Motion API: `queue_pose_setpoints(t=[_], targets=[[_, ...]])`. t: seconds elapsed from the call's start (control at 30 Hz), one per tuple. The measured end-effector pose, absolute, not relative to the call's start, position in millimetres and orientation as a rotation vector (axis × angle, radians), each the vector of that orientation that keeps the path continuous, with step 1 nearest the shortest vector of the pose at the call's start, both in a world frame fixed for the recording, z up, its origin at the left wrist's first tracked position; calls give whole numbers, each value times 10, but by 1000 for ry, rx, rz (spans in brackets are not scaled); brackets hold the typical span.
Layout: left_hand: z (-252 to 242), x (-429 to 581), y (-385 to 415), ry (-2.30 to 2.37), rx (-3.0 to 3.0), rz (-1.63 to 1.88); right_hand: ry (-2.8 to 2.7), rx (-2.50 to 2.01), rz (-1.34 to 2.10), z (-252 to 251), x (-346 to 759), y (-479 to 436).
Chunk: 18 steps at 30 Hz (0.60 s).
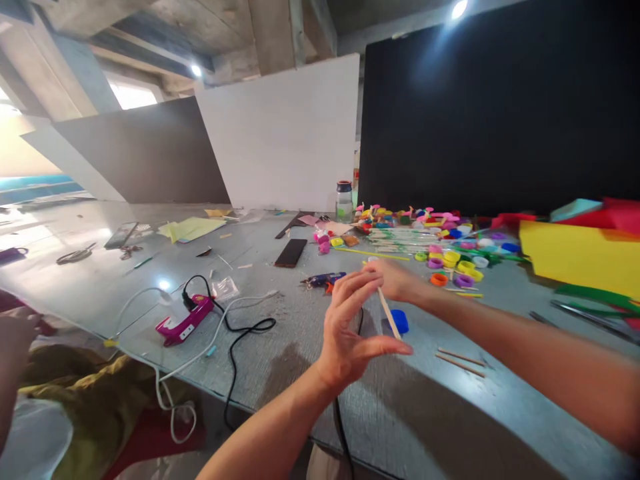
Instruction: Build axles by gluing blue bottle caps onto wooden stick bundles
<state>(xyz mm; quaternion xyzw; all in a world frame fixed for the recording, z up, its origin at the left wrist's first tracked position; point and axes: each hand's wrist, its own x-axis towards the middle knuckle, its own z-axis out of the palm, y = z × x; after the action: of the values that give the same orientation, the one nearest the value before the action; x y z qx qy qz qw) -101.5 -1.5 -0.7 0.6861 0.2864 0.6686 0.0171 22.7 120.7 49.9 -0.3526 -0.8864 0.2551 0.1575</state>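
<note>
My left hand (347,323) holds a thin pale wooden stick (389,312) lengthwise between its thumb and fingers, above the table. Just behind it, my right hand (393,279) reaches in from the right; its fingers are mostly hidden by the left hand, and a small whitish bit shows at its top. A blue bottle cap (400,321) lies on the table beyond the stick. Left of my hands rests a blue glue gun (323,281) with an orange part. Two thin brown sticks (461,362) lie under my right forearm.
Colourful bottle caps (465,270) and wrapped sticks (400,239) spread at the back right, near yellow sheets (580,260) and scissors (595,320). A dark phone (291,253) and a bottle (344,201) stand farther back. A pink power strip (186,320) trails cables at left, near another person's arm.
</note>
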Motion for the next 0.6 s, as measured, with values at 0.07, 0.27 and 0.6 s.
queue_pose_setpoints(t=[0.07,0.27,0.6], targets=[[-5,-1002,-11,868,2168,2035,-2575,-1070,662,489,600,1173],[-13,-921,3,909,2308,1871,-2659,-1279,571,255,1700,801],[-74,-747,-20,972,2572,1615,-2509,-1363,556,-20,1853,614]])
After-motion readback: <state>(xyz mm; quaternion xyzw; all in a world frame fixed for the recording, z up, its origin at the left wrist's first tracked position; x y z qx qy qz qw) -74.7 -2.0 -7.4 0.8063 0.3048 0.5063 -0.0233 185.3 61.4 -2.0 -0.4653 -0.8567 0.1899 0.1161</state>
